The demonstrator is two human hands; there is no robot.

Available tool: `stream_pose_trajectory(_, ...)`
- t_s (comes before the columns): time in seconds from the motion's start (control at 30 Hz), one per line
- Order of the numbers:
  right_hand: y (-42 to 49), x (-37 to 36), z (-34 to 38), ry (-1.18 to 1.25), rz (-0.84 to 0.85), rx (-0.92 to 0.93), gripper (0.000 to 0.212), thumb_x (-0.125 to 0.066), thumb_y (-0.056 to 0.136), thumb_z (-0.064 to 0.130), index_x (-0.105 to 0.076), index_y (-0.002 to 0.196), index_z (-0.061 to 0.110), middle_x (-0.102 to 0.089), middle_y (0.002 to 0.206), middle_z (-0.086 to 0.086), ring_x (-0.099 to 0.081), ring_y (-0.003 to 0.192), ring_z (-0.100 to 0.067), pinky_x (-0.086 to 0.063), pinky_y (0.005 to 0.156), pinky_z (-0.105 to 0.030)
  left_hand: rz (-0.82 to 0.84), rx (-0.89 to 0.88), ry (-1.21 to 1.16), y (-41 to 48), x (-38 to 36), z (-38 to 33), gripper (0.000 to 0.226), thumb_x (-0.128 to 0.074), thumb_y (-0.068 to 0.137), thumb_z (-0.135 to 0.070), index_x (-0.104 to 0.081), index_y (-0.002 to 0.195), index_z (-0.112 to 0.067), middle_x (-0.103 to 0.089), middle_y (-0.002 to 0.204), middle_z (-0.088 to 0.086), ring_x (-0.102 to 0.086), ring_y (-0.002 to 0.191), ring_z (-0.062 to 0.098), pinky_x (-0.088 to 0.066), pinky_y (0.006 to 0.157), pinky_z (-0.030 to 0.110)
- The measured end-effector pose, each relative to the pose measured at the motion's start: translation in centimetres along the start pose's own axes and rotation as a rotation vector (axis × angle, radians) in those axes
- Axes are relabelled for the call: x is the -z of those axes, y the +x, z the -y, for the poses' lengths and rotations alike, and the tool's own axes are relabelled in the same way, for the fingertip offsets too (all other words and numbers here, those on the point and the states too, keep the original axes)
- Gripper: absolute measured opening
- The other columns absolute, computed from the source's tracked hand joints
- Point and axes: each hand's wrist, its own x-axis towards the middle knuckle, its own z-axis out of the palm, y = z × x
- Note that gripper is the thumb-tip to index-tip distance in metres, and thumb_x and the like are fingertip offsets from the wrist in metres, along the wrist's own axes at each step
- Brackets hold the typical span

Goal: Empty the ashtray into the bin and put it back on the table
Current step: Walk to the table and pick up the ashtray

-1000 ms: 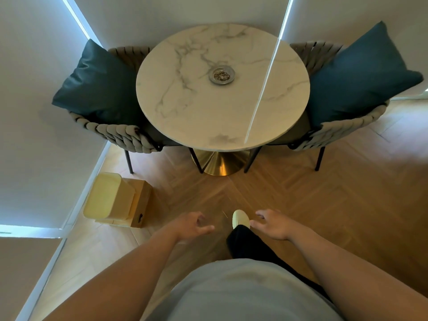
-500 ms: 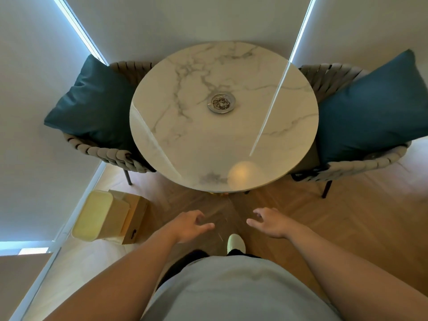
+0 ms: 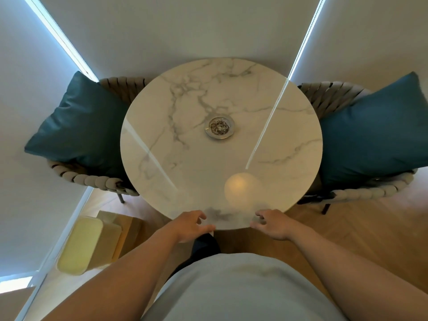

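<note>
- The ashtray [image 3: 219,128], a small round metal dish, sits near the middle of the round marble table [image 3: 162,177], a little toward the far side; grey-brown ash fills its bowl, though what the ash consists of is too small to make out.
- Both hands hover at the table's near edge, well apart from the ashtray.
- The left hand [image 3: 190,224] is loosely spread, fingers curled and separated, holding nothing; whether the fingertips touch the table rim cannot be told.
- The right hand [image 3: 272,224] is likewise loosely spread and empty, its fingers over the near rim; contact is unclear.
- The near part of the tabletop is blurred, with a pale round reflection and two bright streaks across the marble.
- The bin [image 3: 85,244], pale yellow with a wooden side, stands on the floor to the near left of the table; it is soft in focus and its opening is not shown.
- Two woven chairs flank the table, each largely covered by a teal cushion: the left cushion [image 3: 78,126] and the right cushion [image 3: 372,135], whose outer corner is cut off by the frame.
- The table's base is hidden beneath the top.
</note>
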Motion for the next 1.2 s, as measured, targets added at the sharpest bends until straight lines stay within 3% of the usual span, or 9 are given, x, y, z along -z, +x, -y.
stream_pose_trajectory(0.37, 6.5, 5.2, 5.3, 0.02, -0.014, -0.064, 0.077, -0.046, 0.096, 0.061, -0.034, 0.153, 0.012, -0.045, 0.154, -0.01, -0.048, 0.135, -0.027, -0.04, 0.105, -0.035, 0.035, -0.054, 0.05, 6.1, 9.7, 0.1, 0.073, -0.055, 0.081, -0.073, -0.05, 0.135, -0.024, -0.059, 0.131, 0.0, -0.057, 0.114, 0.017, -0.046, 0.101, 0.037)
stream_pose_trajectory(0.63, 9.8, 6.6, 8.2, 0.017, -0.013, -0.062, 0.072, -0.049, 0.094, 0.06, -0.042, 0.148, 0.013, -0.053, 0.146, -0.011, -0.051, 0.13, -0.028, -0.041, 0.103, -0.036, 0.047, -0.086, 0.026, 8.9, 12.9, 0.2, 0.07, -0.057, 0.082, -0.069, -0.052, 0.134, -0.023, -0.06, 0.129, 0.002, -0.058, 0.113, 0.018, -0.046, 0.1, 0.035)
stream_pose_trajectory(1.0, 13.6, 14.2, 7.9, 0.033, -0.113, -0.017, 0.069, -0.056, 0.093, 0.055, -0.044, 0.146, 0.013, -0.061, 0.135, -0.011, -0.056, 0.125, -0.028, -0.041, 0.1, -0.032, -0.081, -0.042, -0.008, 12.0, 17.1, -3.1, 0.063, -0.064, 0.082, -0.062, -0.054, 0.13, -0.022, -0.06, 0.12, -0.001, -0.059, 0.107, 0.017, -0.047, 0.095, 0.032)
stream_pose_trajectory(1.2, 16.0, 17.9, 7.8, 0.047, -0.202, -0.019, 0.065, -0.059, 0.094, 0.046, -0.044, 0.146, 0.009, -0.058, 0.138, -0.012, -0.053, 0.128, -0.029, -0.041, 0.103, -0.034, -0.174, -0.044, -0.017, 15.4, 19.7, -5.6, 0.062, -0.077, 0.078, -0.043, -0.052, 0.129, -0.019, -0.06, 0.118, 0.001, -0.061, 0.1, 0.018, -0.05, 0.093, 0.035)
